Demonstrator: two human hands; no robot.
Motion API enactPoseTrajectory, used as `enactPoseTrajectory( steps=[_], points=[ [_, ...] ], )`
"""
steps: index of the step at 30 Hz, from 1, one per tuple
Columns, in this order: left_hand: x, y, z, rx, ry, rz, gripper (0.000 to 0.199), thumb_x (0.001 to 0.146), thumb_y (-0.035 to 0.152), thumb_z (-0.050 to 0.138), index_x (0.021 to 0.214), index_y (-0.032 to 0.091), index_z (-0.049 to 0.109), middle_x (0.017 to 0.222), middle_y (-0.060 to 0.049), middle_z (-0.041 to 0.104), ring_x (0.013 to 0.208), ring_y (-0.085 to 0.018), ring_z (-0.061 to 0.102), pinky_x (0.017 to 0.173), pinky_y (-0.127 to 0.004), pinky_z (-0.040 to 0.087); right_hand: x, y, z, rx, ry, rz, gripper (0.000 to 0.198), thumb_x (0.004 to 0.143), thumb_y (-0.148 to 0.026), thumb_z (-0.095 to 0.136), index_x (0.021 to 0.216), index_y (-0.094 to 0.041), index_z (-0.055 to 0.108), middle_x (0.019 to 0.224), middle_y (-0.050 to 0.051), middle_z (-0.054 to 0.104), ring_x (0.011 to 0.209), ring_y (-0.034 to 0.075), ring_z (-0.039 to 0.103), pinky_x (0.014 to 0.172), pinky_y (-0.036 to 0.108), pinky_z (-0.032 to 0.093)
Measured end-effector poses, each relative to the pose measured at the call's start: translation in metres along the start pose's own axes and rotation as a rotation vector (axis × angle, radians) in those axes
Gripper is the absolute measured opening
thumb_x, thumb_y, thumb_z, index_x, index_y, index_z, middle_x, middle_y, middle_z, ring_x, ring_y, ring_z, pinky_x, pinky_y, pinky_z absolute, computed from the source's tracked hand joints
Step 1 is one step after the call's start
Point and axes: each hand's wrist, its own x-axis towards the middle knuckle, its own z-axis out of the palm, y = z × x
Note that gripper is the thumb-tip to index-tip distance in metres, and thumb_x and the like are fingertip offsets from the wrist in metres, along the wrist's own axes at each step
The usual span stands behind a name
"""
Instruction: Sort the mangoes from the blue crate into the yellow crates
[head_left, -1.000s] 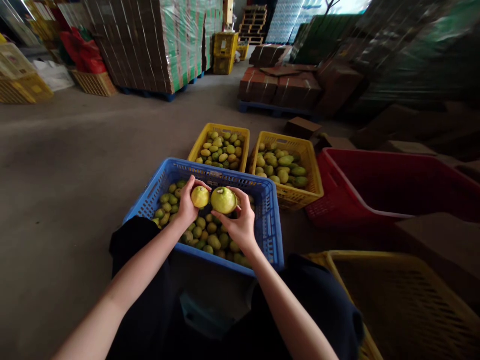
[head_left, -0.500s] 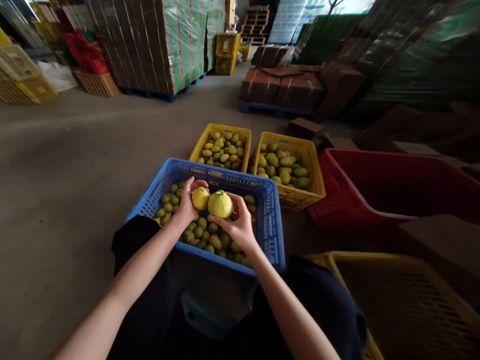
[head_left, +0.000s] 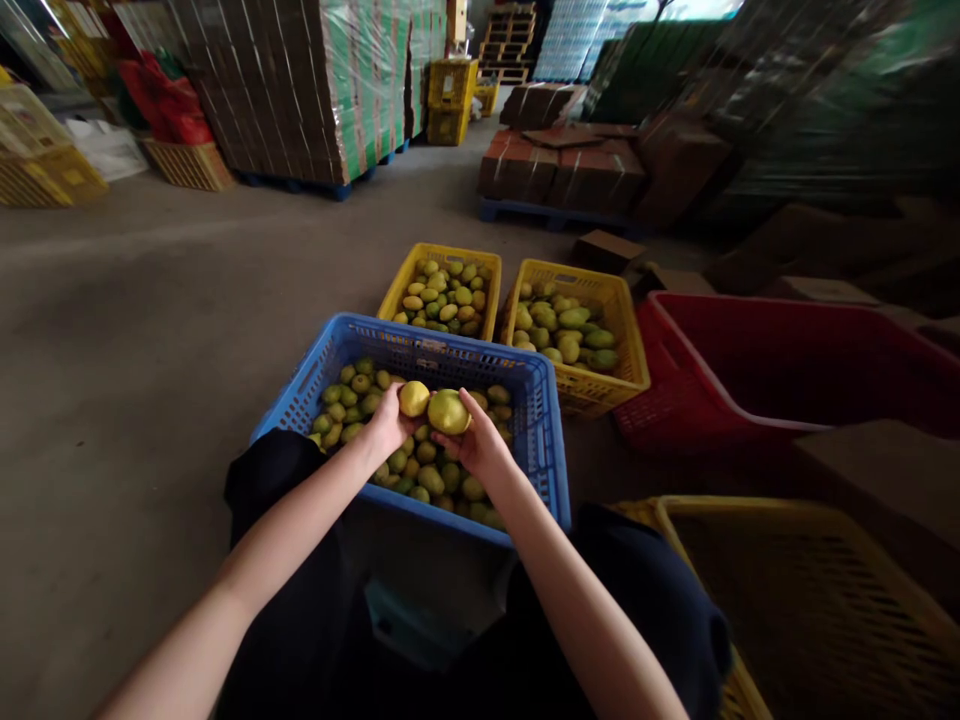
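Note:
Above a blue crate [head_left: 551, 450] of yellow-green lemons [head_left: 431, 480], my two hands are side by side. My left hand [head_left: 388, 420] is closed on a small yellow lemon [head_left: 414, 399]. In my right hand [head_left: 480, 440] is a larger, greener lemon [head_left: 449, 412], gripped between the thumb and the fingers beneath it. The two fruits are almost touching. Parts of the fingers are hidden behind the fruit.
Beyond the blue crate stand two yellow crates [head_left: 491, 255] [head_left: 630, 340] with more fruit. A red crate [head_left: 660, 400] is at the right, with another yellow crate [head_left: 667, 515] nearer me. Wrapped pallet stacks [head_left: 367, 90] and strapped cardboard [head_left: 559, 170] are farther back.
Both lemons have been turned in my hands, so different sides face up. My left hand and its lemon have shifted slightly right; the right-hand lemon is slightly lower and tipped over.

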Motion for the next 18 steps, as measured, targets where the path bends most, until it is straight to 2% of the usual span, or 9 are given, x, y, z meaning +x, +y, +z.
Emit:
enactPoseTrajectory(
  steps=[3, 6, 12, 15, 18],
  points=[
    [0.0018, -0.0016, -0.0023, 0.083, 0.038, -0.034, 0.026, 0.089, 0.028, 0.037, 0.083, 0.017, 0.059, 0.071, -0.008, 0.065, 0.076, -0.022, 0.067, 0.067, -0.033, 0.057, 0.0025, -0.0036, 0.0002, 0.064, 0.018, 0.095, 0.037, 0.090, -0.042, 0.053, 0.099, -0.007, 0.063, 0.064, 0.008, 0.069, 0.049, 0.017, 0.064, 0.045, 0.025, 0.056],
    [0.0031, -0.0021, -0.0051, 0.170, 0.026, -0.079, 0.030, 0.090, 0.033, 0.035, 0.081, 0.018, 0.060, 0.068, -0.008, 0.064, 0.075, -0.022, 0.067, 0.067, -0.033, 0.056, 0.0014, -0.0059, 0.0013, 0.085, 0.054, 0.113, 0.040, 0.092, -0.042, 0.048, 0.101, -0.006, 0.062, 0.060, 0.007, 0.067, 0.047, 0.016, 0.063, 0.044, 0.025, 0.056],
    [0.0041, -0.0019, -0.0084, 0.369, 0.032, -0.109, 0.037, 0.090, 0.037, 0.032, 0.083, 0.017, 0.062, 0.067, -0.008, 0.064, 0.071, -0.022, 0.066, 0.063, -0.032, 0.054, -0.0030, -0.0073, -0.0003, -0.004, 0.033, 0.171, 0.054, 0.093, -0.052, 0.037, 0.097, -0.005, 0.063, 0.056, 0.009, 0.065, 0.044, 0.016, 0.060, 0.040, 0.023, 0.052],
    [0.0042, -0.0013, -0.0071, 0.404, 0.067, -0.110, 0.034, 0.089, 0.039, 0.037, 0.079, 0.017, 0.061, 0.065, -0.008, 0.063, 0.067, -0.021, 0.065, 0.059, -0.031, 0.053, -0.0029, -0.0061, -0.0013, -0.010, 0.049, 0.132, 0.048, 0.092, -0.049, 0.038, 0.092, -0.008, 0.063, 0.054, 0.007, 0.064, 0.043, 0.015, 0.059, 0.039, 0.022, 0.051],
    [0.0038, -0.0005, -0.0033, 0.351, 0.082, -0.069, 0.026, 0.087, 0.035, 0.043, 0.075, 0.017, 0.059, 0.061, -0.004, 0.060, 0.061, -0.018, 0.062, 0.054, -0.026, 0.051, -0.0004, -0.0036, -0.0022, -0.001, 0.071, 0.051, 0.031, 0.090, -0.039, 0.045, 0.092, -0.013, 0.061, 0.056, 0.004, 0.064, 0.045, 0.015, 0.059, 0.041, 0.023, 0.051]
  ],
)
